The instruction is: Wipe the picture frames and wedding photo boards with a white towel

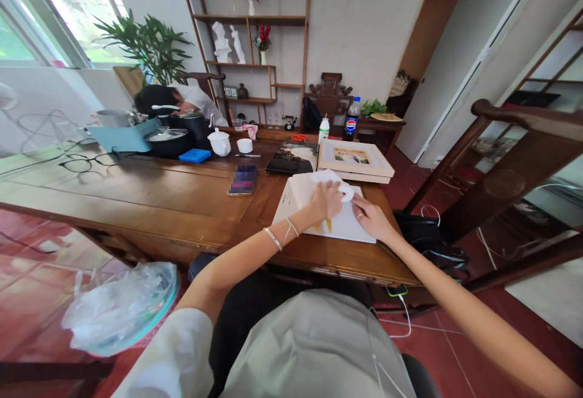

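A large white book (283, 202) lies at the table's near right edge, a yellow mark showing on it. My left hand (327, 200) presses down over it with fingers bent around a loose white sheet, paper or cloth; I cannot tell which. Part of this white sheet (347, 192) curls up beside my fingertips. My right hand (371, 219) rests on the book's right side, its fingers stretched out toward the curled part and touching the book's surface. The left palm hides the middle of the book.
Behind the book sit a framed-photo box (357, 164), a dark album (289, 158) and red scissors (299, 138). A phone (243, 180), white teapot (220, 142), cola bottle (352, 120) and glasses (86, 163) stand around. Another person (200, 101) leans at the far side.
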{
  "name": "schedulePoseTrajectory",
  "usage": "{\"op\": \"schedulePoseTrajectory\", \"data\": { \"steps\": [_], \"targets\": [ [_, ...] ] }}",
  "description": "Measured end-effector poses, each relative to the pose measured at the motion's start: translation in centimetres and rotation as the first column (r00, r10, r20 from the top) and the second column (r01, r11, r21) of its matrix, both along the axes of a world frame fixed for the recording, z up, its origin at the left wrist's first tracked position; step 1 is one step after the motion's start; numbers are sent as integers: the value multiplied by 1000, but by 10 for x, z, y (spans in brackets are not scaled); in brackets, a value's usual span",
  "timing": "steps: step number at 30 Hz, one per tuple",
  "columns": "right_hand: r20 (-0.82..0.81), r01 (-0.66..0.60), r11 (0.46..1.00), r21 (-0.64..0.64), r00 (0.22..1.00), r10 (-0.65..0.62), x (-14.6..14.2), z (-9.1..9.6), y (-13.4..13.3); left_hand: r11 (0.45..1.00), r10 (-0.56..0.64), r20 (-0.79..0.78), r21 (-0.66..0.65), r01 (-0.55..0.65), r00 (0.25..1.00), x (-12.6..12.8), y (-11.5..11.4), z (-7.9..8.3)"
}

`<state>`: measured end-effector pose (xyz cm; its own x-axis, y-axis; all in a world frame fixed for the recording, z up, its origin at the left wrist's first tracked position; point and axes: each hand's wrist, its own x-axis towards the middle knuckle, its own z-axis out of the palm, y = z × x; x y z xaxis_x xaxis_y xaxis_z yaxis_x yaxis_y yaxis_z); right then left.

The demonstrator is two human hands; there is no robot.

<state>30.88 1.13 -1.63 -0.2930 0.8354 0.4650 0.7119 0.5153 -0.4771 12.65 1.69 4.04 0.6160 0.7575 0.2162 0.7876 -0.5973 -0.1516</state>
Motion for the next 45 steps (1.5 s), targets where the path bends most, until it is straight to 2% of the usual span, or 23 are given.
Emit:
{"op": "schedulePoseTrajectory", "data": {
  "steps": [3, 7, 10, 13, 16, 19, 21, 24, 26, 28, 34, 37, 40, 42, 45],
  "targets": [
    [-19, -16, 1000, 4, 1000, 16, 1, -1, 2, 999, -42, -36, 4, 42, 998, -3, -13, 1],
    [-42, -34, 999, -8, 999, 34, 3, -4, 4, 990, -138, -73, 11, 139, 988, -12, -63, 1],
    [-49, -24, 1000, -12, 999, 24, 4, -5, 4, 967, -254, -79, 6, 255, 964, -23, -104, 1],
    [-62, -26, 1000, -11, 998, 26, 3, -5, 3, 954, -299, -89, 7, 300, 950, -32, -121, 1],
    [-65, -14, 1000, -7, 998, 13, 2, -5, 3, 976, -219, -112, -6, 220, 969, -39, -100, 1],
    [-65, -2, 1000, -6, 998, 1, 1, -4, 3, 986, -166, -89, -32, 164, 982, -44, -51, 2],
    [-61, -1, 1000, -2, 998, 1, 0, -4, 2, 984, -176, -61, -48, 174, 982, -47, -17, 2],
    [-54, 6, 1000, 1, 999, -6, 0, -3, 2, 988, -145, -26, -57, 143, 989, -50, 14, -1],
    [-51, 11, 1000, -2, 999, -12, -1, -3, 1, 990, -137, -32, -48, 135, 990, -49, 13, -4],
    [-44, 12, 1000, -8, 999, -13, -1, -3, 1, 989, -142, -56, -37, 140, 988, -48, -4, -5],
    [-38, 10, 1000, -3, 999, -10, -1, -3, 1, 975, -216, -137, -74, 208, 967, -51, -96, 5],
    [-43, 4, 1000, -5, 999, -4, -1, -4, 1, 963, -268, -143, -72, 260, 953, -57, -121, 5],
    [-52, 6, 1000, -11, 999, -6, -1, -4, 1, 967, -254, -136, -54, 249, 958, -62, -113, 3],
    [-50, 5, 1000, -16, 999, -6, -1, -3, 1, 976, -217, -134, -51, 212, 967, -66, -91, 3],
    [-35, 16, 1000, -23, 999, -17, -1, -3, 0, 987, -156, -120, -54, 150, 980, -73, -45, 2]
  ]
}}
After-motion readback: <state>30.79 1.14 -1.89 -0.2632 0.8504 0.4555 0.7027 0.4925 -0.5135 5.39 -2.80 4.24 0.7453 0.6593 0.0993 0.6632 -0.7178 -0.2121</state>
